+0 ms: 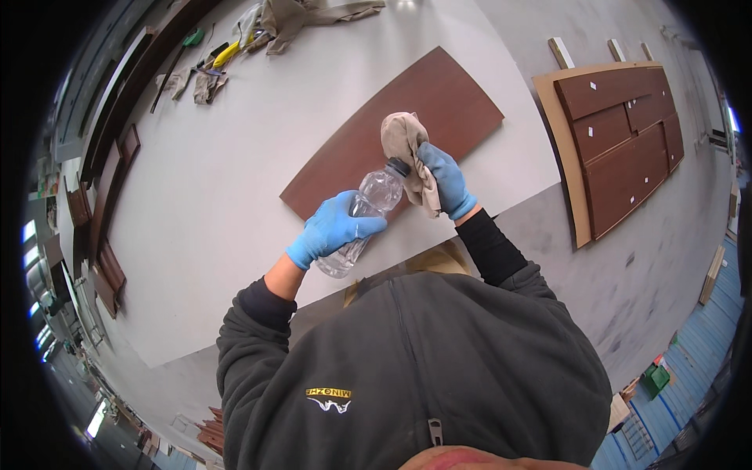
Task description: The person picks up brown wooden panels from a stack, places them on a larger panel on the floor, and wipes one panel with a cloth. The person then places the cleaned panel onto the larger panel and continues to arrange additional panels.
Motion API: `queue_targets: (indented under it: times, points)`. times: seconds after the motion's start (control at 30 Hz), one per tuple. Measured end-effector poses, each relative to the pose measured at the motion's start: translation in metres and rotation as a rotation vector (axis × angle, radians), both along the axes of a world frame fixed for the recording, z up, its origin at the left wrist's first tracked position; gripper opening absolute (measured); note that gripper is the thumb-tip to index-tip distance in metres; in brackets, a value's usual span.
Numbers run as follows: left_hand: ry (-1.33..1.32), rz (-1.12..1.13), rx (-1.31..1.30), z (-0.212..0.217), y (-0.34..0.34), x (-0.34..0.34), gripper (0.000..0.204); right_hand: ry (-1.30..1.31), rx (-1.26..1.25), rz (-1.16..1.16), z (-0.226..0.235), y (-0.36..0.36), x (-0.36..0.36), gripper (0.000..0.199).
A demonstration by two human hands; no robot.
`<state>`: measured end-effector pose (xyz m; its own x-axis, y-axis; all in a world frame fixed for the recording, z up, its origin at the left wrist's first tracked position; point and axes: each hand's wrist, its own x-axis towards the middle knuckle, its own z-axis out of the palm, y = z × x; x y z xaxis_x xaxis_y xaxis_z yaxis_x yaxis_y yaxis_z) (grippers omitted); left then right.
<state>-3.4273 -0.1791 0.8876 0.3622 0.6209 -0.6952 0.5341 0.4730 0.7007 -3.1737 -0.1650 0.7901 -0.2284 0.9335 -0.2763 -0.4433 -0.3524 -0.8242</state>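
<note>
Head view, your only one: your left hand (pixel 333 229), blue-gloved, is wrapped around a clear plastic bottle (pixel 381 192), fingers clamped on its middle, thumb across the side nearest you. Bottle is tilted, dark cap (pixel 399 166) up and to the right, base down-left toward your sleeve.

Your right hand (pixel 446 177), same glove, has its fingers closed on a bunched beige cloth (pixel 403 135); the slack hangs down beside your palm. Cap sits right at the cloth's left edge; can't tell if they touch.

Both are above a red-brown board (pixel 446 86), which lies diagonally on your pale tabletop (pixel 204 211). Can't tell if the cloth touches the board.

Far left of the table: a yellow-handled tool (pixel 227 53) among crumpled rags (pixel 208 88). Brown trim lengths (pixel 110 196) along the left edge. Off to your right, well apart: brown panels (pixel 623 157) on a tan sheet (pixel 558 157).
</note>
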Motion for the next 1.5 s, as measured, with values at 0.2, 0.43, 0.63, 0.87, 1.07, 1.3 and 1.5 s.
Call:
queue_targets:
  times: [0.2,0.43,0.63,0.87,1.07,1.3,1.5]
  points:
    - [0.055,-0.055,-0.035,0.000,-0.001,0.038,0.046,-0.113,-0.033,0.051,-0.006,-0.007,0.040,0.032]
    - [0.144,-0.078,-0.034,0.007,0.001,0.063,0.044,-0.101,-0.065,0.102,-0.015,-0.008,0.070,0.036]
    - [0.285,-0.128,-0.038,0.019,0.003,0.079,0.047,-0.102,-0.101,0.160,-0.011,-0.002,0.071,0.038]
    - [0.194,0.067,0.225,0.002,-0.003,0.053,0.059,-0.552,0.139,-0.053,-0.013,0.031,0.075,0.042]
    - [0.173,0.494,0.638,-0.059,0.021,-0.046,0.058,-1.811,0.849,-0.323,-0.045,0.074,0.025,0.051]
    - [0.144,0.972,1.012,-0.113,0.083,-0.144,0.057,-1.183,1.346,0.320,-0.055,-0.040,-0.126,0.048]
    - [0.213,1.101,0.974,-0.143,0.066,-0.184,0.079,-1.502,1.124,-0.207,-0.054,0.172,0.026,0.038]
